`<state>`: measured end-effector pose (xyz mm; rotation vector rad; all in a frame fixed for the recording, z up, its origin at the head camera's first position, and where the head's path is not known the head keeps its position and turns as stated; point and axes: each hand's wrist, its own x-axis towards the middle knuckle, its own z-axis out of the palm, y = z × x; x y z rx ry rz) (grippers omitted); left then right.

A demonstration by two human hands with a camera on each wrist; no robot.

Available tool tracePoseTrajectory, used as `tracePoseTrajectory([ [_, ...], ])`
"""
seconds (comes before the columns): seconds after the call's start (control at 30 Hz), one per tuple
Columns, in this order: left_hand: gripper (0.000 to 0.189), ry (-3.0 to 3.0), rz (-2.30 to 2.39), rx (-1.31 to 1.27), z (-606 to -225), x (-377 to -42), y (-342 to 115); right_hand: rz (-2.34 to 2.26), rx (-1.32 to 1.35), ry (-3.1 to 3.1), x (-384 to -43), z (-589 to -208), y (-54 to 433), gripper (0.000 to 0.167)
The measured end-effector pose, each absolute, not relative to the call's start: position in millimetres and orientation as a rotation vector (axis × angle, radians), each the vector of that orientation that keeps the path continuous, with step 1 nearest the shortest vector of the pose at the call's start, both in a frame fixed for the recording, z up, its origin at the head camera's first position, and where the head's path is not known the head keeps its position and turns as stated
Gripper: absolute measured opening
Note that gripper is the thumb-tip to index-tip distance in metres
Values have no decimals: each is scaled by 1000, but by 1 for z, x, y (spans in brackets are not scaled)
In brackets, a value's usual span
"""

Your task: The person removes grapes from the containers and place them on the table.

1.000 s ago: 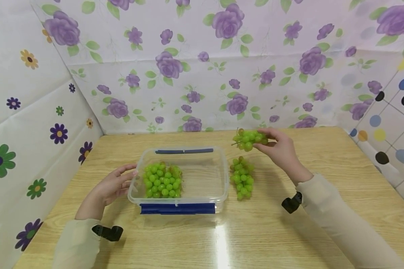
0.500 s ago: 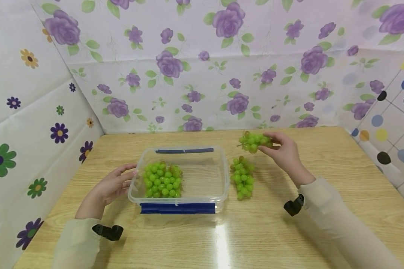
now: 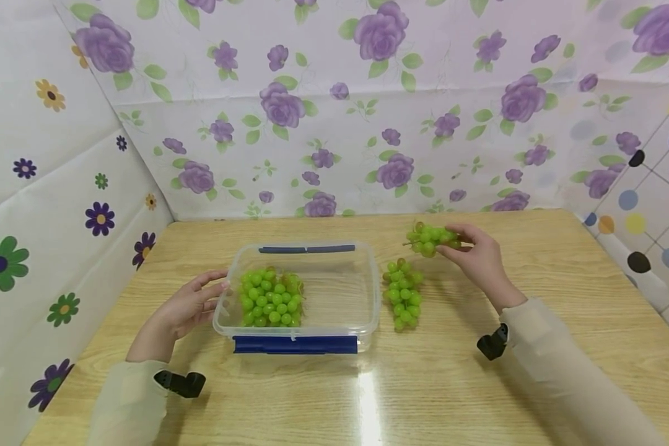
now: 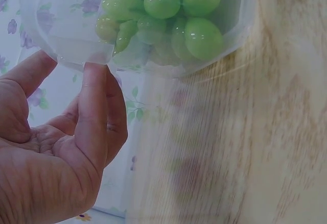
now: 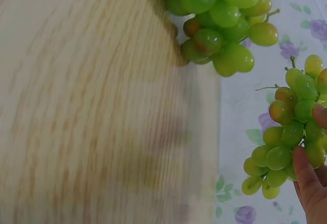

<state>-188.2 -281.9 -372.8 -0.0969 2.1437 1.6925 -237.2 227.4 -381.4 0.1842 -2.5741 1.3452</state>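
Observation:
Above the back part of the table my right hand (image 3: 476,254) holds a small bunch of green grapes (image 3: 430,239), pinched between thumb and fingers. In the right wrist view the fingertips press on that held bunch (image 5: 286,132), its stems pointing up and away from the hand. Another bunch of green grapes (image 3: 403,296) lies on the table just right of a clear plastic food container (image 3: 334,331). Inside the container, on its left side, are more green grapes (image 3: 271,300). My left hand (image 3: 185,306) rests its extended fingertips against the container's left wall (image 4: 76,48).
The container is lidless on top, with blue clips (image 3: 295,344) at its front and back. It stands on a wood-grain table (image 3: 290,396). Floral cloth (image 3: 323,105) hangs along the table's back edge, with patterned cloths at both sides.
My right hand has moved right and slightly nearer with the grape bunch, away from the container. My left hand and the container have stayed in place.

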Motion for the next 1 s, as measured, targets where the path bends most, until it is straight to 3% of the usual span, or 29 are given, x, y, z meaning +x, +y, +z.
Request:
tracePoseTrajectory([
  [1.0,68,2112,1726,-98,-373,-188,-282,1210,214,-2647,-251,-413,245,43],
])
